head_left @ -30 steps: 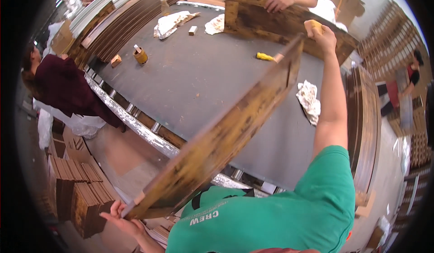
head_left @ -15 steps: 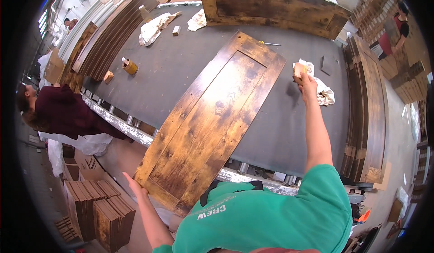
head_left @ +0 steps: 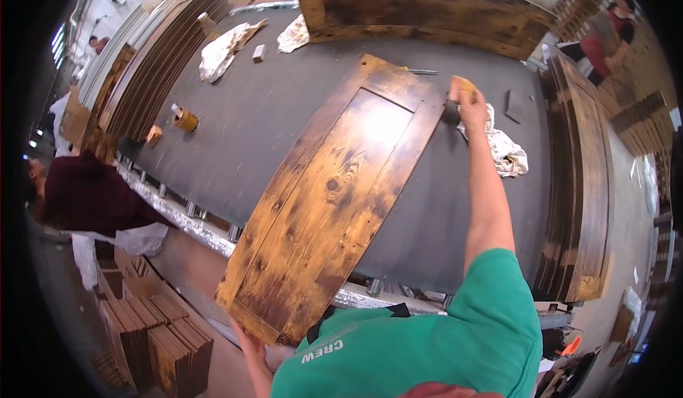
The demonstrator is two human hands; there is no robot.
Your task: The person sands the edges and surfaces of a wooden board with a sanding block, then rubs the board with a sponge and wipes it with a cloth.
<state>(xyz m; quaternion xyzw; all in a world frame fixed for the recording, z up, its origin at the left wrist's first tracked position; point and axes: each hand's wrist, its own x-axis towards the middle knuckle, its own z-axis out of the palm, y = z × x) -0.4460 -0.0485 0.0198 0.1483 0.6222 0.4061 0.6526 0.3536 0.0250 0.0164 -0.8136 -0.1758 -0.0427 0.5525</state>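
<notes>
The left hand meets the near end of the wooden panel, fingers hidden, so I cannot tell its grip. The panel slants over the bench; steadying its overhang should help. Farther, the right hand grips a tan block firmly, best kept flat against wood.

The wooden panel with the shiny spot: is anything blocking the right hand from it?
Nothing visible, except the small block that the right hand itself holds near the far right corner of the wooden panel. The crumpled cloth lies off to the right.
</notes>
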